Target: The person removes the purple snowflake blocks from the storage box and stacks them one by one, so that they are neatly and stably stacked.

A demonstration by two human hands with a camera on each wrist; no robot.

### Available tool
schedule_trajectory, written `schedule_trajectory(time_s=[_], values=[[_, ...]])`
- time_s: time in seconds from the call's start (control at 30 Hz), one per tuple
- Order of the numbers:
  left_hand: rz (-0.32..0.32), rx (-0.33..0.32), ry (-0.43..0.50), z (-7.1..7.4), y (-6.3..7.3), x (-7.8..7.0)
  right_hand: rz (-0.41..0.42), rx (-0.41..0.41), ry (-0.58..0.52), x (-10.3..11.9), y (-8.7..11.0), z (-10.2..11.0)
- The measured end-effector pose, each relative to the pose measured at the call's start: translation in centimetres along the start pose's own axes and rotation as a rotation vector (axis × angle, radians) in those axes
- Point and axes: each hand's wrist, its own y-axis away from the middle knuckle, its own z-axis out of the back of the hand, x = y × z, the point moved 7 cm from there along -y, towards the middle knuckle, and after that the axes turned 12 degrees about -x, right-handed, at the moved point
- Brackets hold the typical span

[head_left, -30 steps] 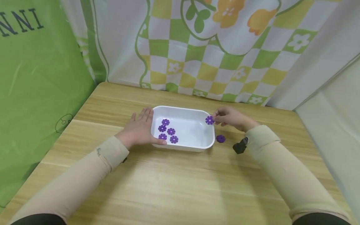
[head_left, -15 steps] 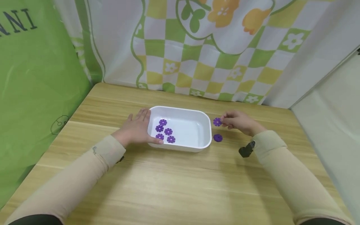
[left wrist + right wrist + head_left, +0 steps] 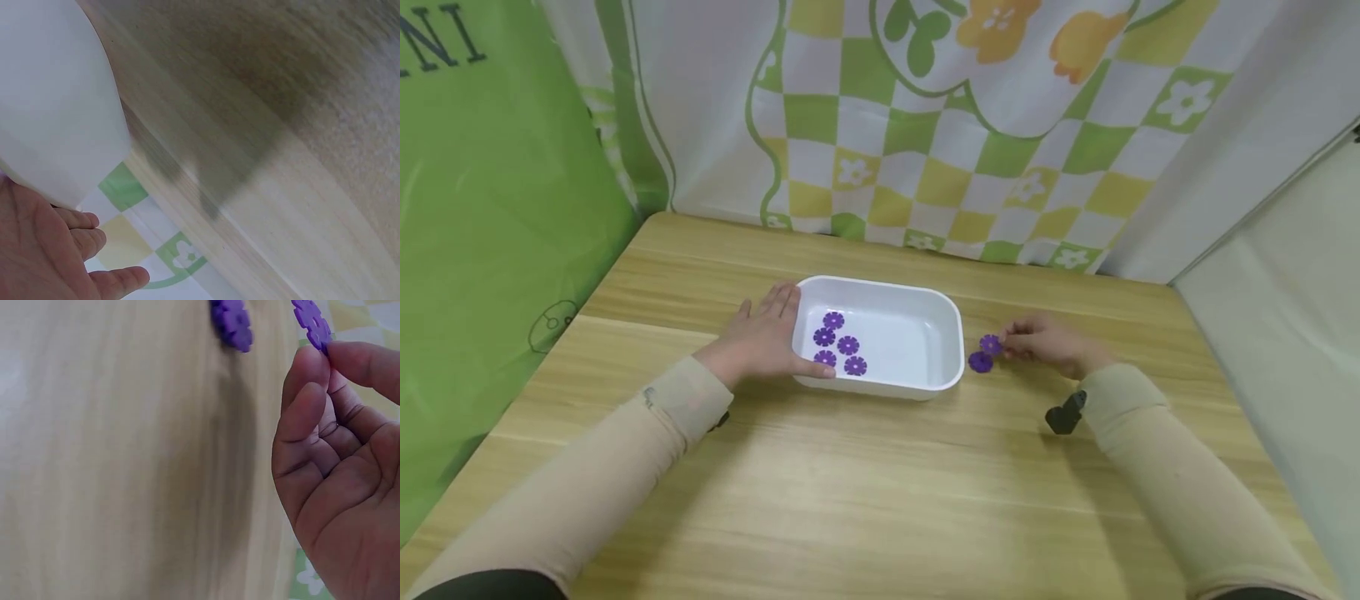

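Observation:
My left hand (image 3: pixel 758 340) rests against the left end of a white plastic tub (image 3: pixel 902 385), fingers straight along its side and thumb over the near rim. In the left wrist view, the fingers (image 3: pixel 87 240) lie extended beside the tub's wall (image 3: pixel 56 112). Several purple snowflake discs (image 3: pixel 847 345) lie flat inside at the left. To the right of the tub, my right hand (image 3: pixel 1047 343) pinches a purple snowflake disc (image 3: pixel 310 324) by its edge, between thumb and index finger. Just below that disc, a small stack of purple snowflake discs (image 3: pixel 231 324) sits on the table.
The wooden table (image 3: pixel 865 483) runs back to a green, yellow and white checked curtain (image 3: pixel 940 167). A green sheet (image 3: pixel 497 233) hangs along the left side. A pale panel (image 3: pixel 1285 275) borders the right side.
My right hand has moved from the tub's right rim rightward and nearer the front, bringing the pinched disc close to the stack. My left hand stays on the tub.

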Motion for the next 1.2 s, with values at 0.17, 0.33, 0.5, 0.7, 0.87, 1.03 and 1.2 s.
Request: schedule_trajectory(time_s=[0.17, 0.33, 0.5, 0.7, 0.87, 1.03, 1.2], values=[[-0.006, -0.002, 0.012, 0.1, -0.2, -0.2, -0.017, 0.014, -0.046, -1.2, 0.0, -0.4], [-0.008, 0.001, 0.011, -0.1, -0.3, -0.3, -0.030, 0.020, -0.070, -2.2, -0.2, -0.7], [0.001, 0.005, 0.017, -0.2, -0.1, -0.1, -0.045, 0.028, -0.052, -2.6, -0.4, -0.9], [0.007, 0.008, 0.022, 0.0, 0.0, -0.1, -0.034, 0.026, 0.010, -2.5, -0.3, -1.2], [0.007, 0.012, 0.020, 0.1, 0.0, -0.2, -0.035, 0.013, 0.040, -2.4, -0.4, -1.3], [0.011, 0.020, 0.022, 0.1, 0.0, -0.1, -0.034, 0.007, 0.069, -2.2, -0.5, -1.3], [0.006, 0.018, 0.014, 0.2, -0.1, -0.2, -0.030, -0.010, 0.094, -2.0, -0.4, -1.4]])
